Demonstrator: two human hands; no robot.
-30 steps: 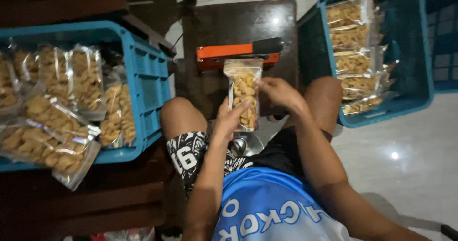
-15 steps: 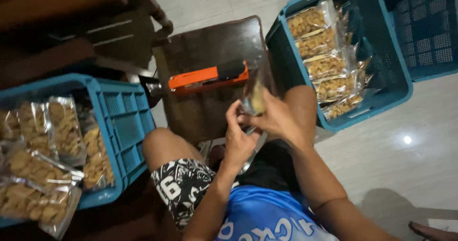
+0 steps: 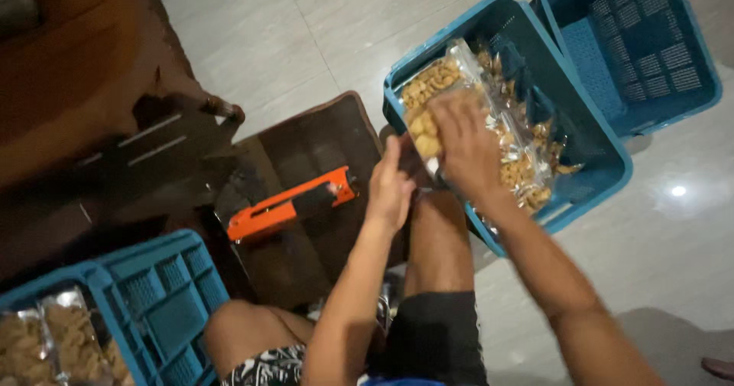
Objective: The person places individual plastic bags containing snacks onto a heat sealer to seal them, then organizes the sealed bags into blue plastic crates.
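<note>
My right hand [image 3: 462,145] grips a clear bag of pale yellow snacks [image 3: 432,88] and holds it over the near corner of a blue plastic crate [image 3: 604,183]. Inside the crate lie several more filled snack bags [image 3: 527,168]. My left hand [image 3: 390,187] is just left of the bag, its fingers straight and its fingertips at the bag's lower edge; it grasps nothing. An orange bag sealer [image 3: 287,206] rests on a low dark wooden table [image 3: 313,141], left of both hands.
A second blue crate [image 3: 642,50] stands behind the first. Another blue crate [image 3: 160,294] at lower left holds snack bags [image 3: 53,340]. Dark wooden furniture [image 3: 76,88] fills the upper left. My bent knees are below the hands, over a pale tiled floor [image 3: 673,225].
The snack bag has moved from in front of the sealer to the right, over the right-hand crate, carried by my right hand. My left hand has come off the bag.
</note>
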